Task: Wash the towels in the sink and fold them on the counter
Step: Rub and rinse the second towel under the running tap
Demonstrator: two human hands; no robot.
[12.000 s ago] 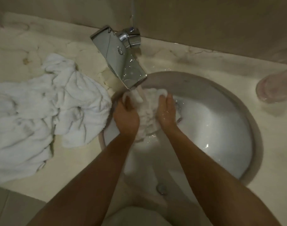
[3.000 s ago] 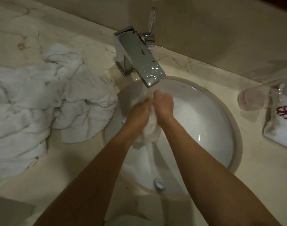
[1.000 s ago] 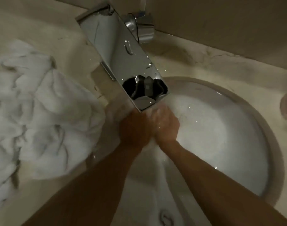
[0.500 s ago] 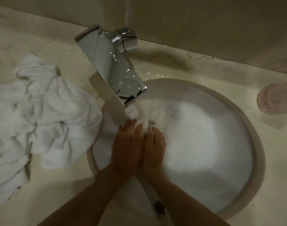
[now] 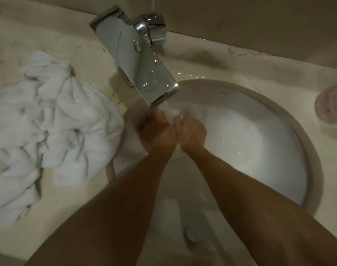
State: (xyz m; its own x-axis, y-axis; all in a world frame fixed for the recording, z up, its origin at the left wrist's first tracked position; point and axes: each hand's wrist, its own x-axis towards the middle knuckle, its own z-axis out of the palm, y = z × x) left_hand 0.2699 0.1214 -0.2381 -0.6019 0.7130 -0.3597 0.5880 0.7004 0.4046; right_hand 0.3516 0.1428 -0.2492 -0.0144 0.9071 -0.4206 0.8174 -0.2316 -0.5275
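Right now we have both hands down in the round white sink (image 5: 290, 120), close together just under the end of the chrome faucet (image 5: 139, 60). Our left hand (image 5: 158, 133) and right hand (image 5: 190, 131) sit side by side, nearly touching, with the fingers curled inward toward each other. Between the fingertips a small bit of white cloth (image 5: 172, 112) shows, blurred by motion, so we appear to be gripping a wet towel between the two hands, though the frame is too soft to tell exactly how each finger lies. Water runs from the faucet's mouth onto that spot, and droplets glint across the basin to the right of our hands. Our bare forearms reach in from the bottom of the view, over the near rim of the sink.

On the marble counter (image 5: 71, 204) to the left of the sink lies a large crumpled heap of white towels (image 5: 48, 131), unfolded, its right edge near the sink's rim. At the far right edge of the counter stands a pinkish, translucent glass (image 5: 330, 104), only partly in view and blurred.
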